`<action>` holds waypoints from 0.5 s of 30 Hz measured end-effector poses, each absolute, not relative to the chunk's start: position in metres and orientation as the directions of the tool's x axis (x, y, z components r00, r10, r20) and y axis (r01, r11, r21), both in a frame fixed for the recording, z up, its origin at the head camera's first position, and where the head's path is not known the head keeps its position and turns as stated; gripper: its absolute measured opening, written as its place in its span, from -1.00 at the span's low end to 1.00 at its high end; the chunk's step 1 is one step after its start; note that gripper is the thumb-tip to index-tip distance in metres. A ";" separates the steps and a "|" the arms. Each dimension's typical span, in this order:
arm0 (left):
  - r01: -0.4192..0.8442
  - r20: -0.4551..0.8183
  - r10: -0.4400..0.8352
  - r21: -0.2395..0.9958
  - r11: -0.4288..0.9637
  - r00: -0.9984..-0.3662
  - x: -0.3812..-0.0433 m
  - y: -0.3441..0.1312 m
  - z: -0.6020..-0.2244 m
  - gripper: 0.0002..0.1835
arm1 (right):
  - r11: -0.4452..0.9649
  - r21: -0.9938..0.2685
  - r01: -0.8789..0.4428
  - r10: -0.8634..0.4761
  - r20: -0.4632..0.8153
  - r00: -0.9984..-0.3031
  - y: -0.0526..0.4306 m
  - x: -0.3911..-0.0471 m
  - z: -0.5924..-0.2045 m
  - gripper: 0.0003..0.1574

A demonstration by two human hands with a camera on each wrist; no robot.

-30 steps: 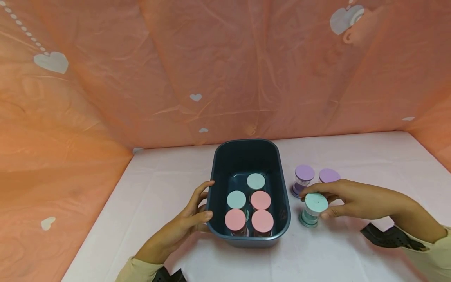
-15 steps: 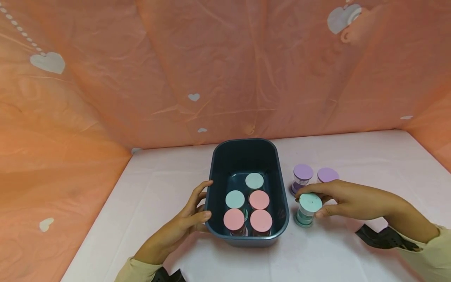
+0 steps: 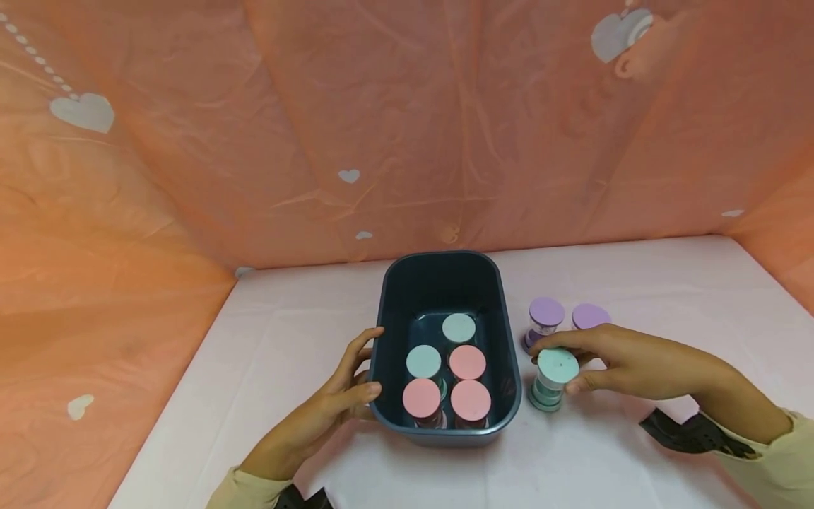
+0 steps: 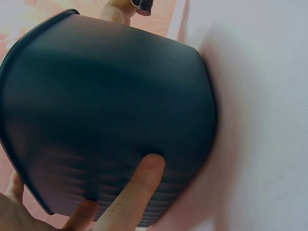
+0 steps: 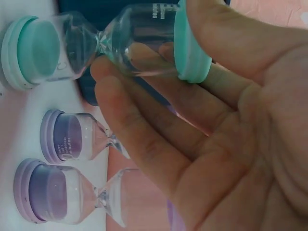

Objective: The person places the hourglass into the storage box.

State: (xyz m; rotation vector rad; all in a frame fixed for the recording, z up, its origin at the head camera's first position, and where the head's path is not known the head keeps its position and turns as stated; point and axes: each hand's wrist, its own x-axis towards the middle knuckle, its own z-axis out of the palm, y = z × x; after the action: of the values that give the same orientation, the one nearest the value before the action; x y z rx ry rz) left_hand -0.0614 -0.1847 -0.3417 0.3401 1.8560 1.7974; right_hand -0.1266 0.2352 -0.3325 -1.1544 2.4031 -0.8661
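My right hand (image 3: 636,362) grips a green-capped sand timer (image 3: 553,378), upright just right of a dark blue rectangular bin (image 3: 445,430). In the right wrist view, the thumb bears on its upper cap and the fingers lie along the glass (image 5: 149,45); green sand sits at the bottom. My left hand (image 3: 331,396) rests against the bin's left side, with fingers (image 4: 139,187) spread on the outer wall. Inside the bin stand two mint-capped timers (image 3: 458,327) and several pink-capped timers (image 3: 470,399), gathered toward the near end.
Two purple-capped sand timers (image 5: 48,192) stand behind the right hand, one partly hidden by it in the head view. White cloth (image 3: 305,304) covers the table. An orange curtain (image 3: 407,141) with pale hearts hangs along the back and sides.
My right hand and the green timer have moved slightly left, closer to the bin, mostly in the first half second. The left hand stays at the bin's side.
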 end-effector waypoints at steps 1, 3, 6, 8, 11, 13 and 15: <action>-0.182 -0.200 0.525 0.980 0.086 -0.827 -0.061 -0.185 -0.341 -0.27 | 0.486 -0.651 -0.583 -0.786 -0.034 -0.617 0.235 -0.126 -0.332 -0.33; -0.183 -0.200 0.526 0.980 0.085 -0.827 -0.060 -0.186 -0.340 -0.27 | 0.484 -0.647 -0.589 -0.784 -0.022 -0.620 0.234 -0.125 -0.331 -0.35; -0.177 -0.187 0.526 0.982 0.070 -0.830 -0.060 -0.187 -0.340 -0.27 | 0.482 -0.650 -0.587 -0.782 -0.017 -0.623 0.233 -0.126 -0.329 -0.37; -0.168 -0.172 0.526 0.984 0.057 -0.833 -0.061 -0.187 -0.340 -0.26 | 0.477 -0.650 -0.592 -0.784 -0.011 -0.621 0.233 -0.127 -0.327 -0.38; -0.163 -0.166 0.523 0.985 0.051 -0.836 -0.063 -0.187 -0.343 -0.25 | 0.474 -0.652 -0.592 -0.785 -0.009 -0.619 0.234 -0.127 -0.326 -0.38; -0.163 -0.165 0.524 0.985 0.050 -0.836 -0.064 -0.188 -0.344 -0.25 | 0.468 -0.643 -0.607 -0.786 0.010 -0.618 0.235 -0.127 -0.326 -0.38; -0.166 -0.169 0.525 0.985 0.052 -0.834 -0.064 -0.188 -0.345 -0.26 | 0.461 -0.636 -0.619 -0.788 0.027 -0.615 0.236 -0.127 -0.326 -0.38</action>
State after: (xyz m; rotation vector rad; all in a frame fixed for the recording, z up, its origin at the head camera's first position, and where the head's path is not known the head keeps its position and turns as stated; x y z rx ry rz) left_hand -0.0637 -0.1880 -0.3453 0.3589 1.8420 1.8338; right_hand -0.1265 0.2356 -0.3261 -1.2067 2.4423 -0.8945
